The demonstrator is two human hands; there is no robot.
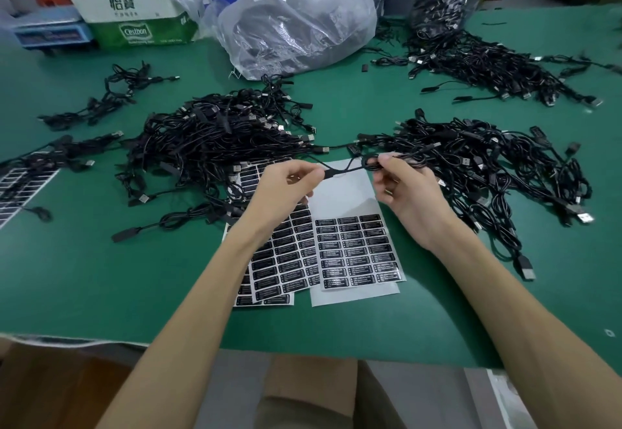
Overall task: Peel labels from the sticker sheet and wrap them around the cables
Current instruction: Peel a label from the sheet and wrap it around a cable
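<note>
- At nine o'clock, by the table's (101,277) left edge, a spare label sheet (20,189) lies partly under loose cables.
- At eleven o'clock stands a green and white carton (141,18).
- At ten o'clock of the hands lies the middle cable pile (215,136), touching the sheets.
- The left hand (286,186) pinches the thick black part of one cable (331,173) between thumb and fingertips.
- That cable is held in the air, stretched between both hands above the sticker sheet (356,250), which lies flat at six o'clock of them, its upper part bare.
- The right hand (404,189) grips the cable's thin end, fingers curled round it.
- At three o'clock lies another cable pile (478,159).
- At twelve o'clock sits a clear plastic bag (303,25).
</note>
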